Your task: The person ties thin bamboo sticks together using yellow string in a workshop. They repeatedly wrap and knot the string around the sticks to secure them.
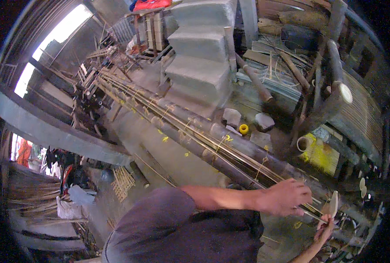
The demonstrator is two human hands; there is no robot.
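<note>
1. Our right hand (324, 229) has its fingers bent in around the end of a thin, pale, straight strip, apparently bamboo or cane (313, 215). A flat, cream-coloured, round-ended piece, probably wood (334, 204), stands up at the fingertips; we cannot tell whether they grip it too.

2. Our left hand (287, 197) reaches across, knuckles up and fingers curled downward. Its tips meet the strip's other end, but we cannot tell whether they pinch or merely steady it.

3. The strip thus spans the gap between our hands, by the near end of a long bundle of slender, tan and dark strips (195, 136). We judge it light and springy, stiff along its length, smooth enough to slide and liable to split. We would hold it close to each end, fingers flat and clear of sharp edges.

4. The bundle lies between two dark, round, long poles (247, 147), crossed by thin straw-coloured ties (261, 165). The poles look heavy and rigid.

5. Farther out are a bright yellow plastic-looking ring (243, 129), grey concrete steps (197, 68) and a pale slatted lattice panel (123, 183) on the floor.
</note>
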